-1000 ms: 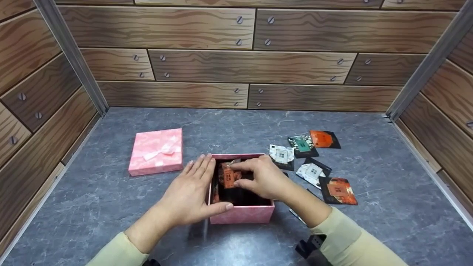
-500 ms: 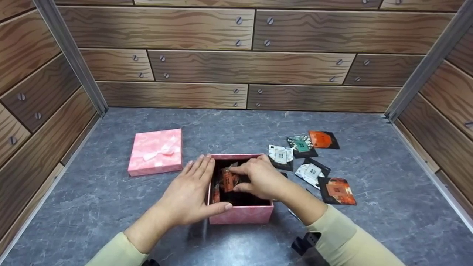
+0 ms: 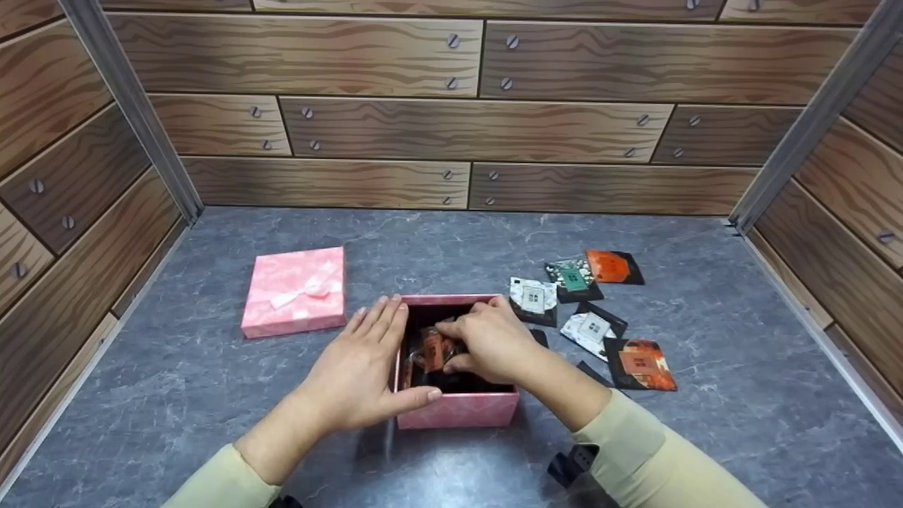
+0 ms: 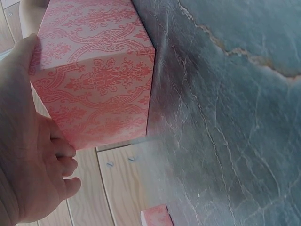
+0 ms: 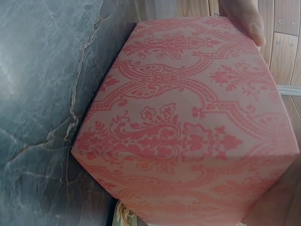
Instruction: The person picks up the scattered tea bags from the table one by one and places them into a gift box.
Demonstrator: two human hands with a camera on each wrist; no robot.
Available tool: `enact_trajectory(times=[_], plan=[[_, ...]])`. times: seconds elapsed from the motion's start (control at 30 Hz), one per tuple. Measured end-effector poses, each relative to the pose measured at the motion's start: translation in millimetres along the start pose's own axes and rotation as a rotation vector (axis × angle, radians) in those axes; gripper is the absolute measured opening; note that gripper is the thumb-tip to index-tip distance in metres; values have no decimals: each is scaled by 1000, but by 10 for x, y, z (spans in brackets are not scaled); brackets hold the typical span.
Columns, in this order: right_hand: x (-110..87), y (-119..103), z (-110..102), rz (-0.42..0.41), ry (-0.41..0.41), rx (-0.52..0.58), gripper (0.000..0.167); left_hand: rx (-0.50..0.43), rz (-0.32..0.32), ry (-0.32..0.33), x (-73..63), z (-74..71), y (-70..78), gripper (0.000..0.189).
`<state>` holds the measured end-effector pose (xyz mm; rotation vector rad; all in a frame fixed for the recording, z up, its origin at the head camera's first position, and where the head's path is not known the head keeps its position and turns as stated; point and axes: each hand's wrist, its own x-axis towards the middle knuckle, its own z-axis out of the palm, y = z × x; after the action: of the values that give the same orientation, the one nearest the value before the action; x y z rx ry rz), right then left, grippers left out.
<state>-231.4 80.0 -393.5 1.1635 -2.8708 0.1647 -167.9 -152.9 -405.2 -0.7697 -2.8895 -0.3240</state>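
A pink patterned gift box point(image 3: 457, 412) stands without its lid in the middle of the table. My left hand point(image 3: 353, 377) rests against its left side, fingers straight along the rim and thumb lying over the front edge. Inside the box, my right hand point(image 3: 497, 347) pinches a dark sachet with an orange label point(image 3: 433, 351) between thumb and index finger. Other dark contents lie beneath, too shadowed to tell apart. In the right wrist view the box's wall point(image 5: 174, 94) hides the sachet and most of that hand.
The pink lid with a bow point(image 3: 296, 291) lies at the back left. Right of the box are scattered sachets: orange point(image 3: 608, 267), green point(image 3: 573, 279), white point(image 3: 534, 299) and orange-black point(image 3: 640, 364) among them. Wood-patterned walls point(image 3: 381, 127) enclose the table.
The right hand has shifted slightly toward the person, and the orange-labelled sachet has moved nearer and lower in the box. My left hand stays put.
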Motion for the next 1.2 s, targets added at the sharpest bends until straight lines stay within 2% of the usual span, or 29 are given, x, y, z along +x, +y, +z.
enact_trajectory(times=[0.4,0.6,0.87,1.07,1.2], plan=[[6,-24,-9,5,-12,-7,66,9,4,-2,-2,-2,-5,124],[-7,11,-40,0,6,94,65,-3,-2,0,5,-3,-3,124],[-86,135,-143,-70,155,304,56,7,11,21,5,14,-8,123],[-245,356,-357,28,290,490,55,11,3,24,5,17,-9,123],[-402,612,-461,88,402,538,56,13,2,20,4,16,-5,123]])
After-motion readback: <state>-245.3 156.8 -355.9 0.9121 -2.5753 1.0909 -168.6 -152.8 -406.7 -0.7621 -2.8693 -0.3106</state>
